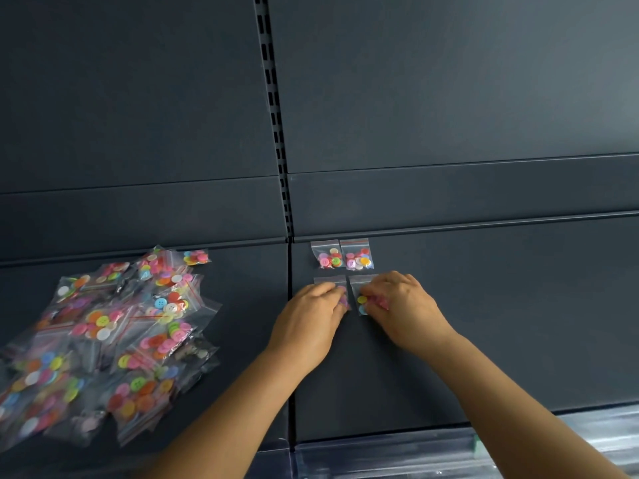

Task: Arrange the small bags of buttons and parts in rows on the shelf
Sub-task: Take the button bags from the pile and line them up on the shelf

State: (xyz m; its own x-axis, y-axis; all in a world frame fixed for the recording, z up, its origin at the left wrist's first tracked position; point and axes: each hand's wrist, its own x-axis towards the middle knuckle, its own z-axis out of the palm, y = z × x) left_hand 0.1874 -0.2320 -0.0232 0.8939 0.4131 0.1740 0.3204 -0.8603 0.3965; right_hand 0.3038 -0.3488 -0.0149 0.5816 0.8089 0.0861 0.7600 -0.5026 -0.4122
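Barely begun — two bags (341, 254) lie by the shelf seam (289, 326), behind two more: the left hand (313, 311) and right hand (403, 304) each pinch one (359, 295). Left of the seam, the pile (114, 337) waits — unsorted.

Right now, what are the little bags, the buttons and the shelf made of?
The little bags look like thin clear plastic, shiny, since the buttons show through. The buttons look like hard coloured plastic, smooth and glossy. The shelf is probably painted metal, dark and matt; a slotted upright behind hints at that.
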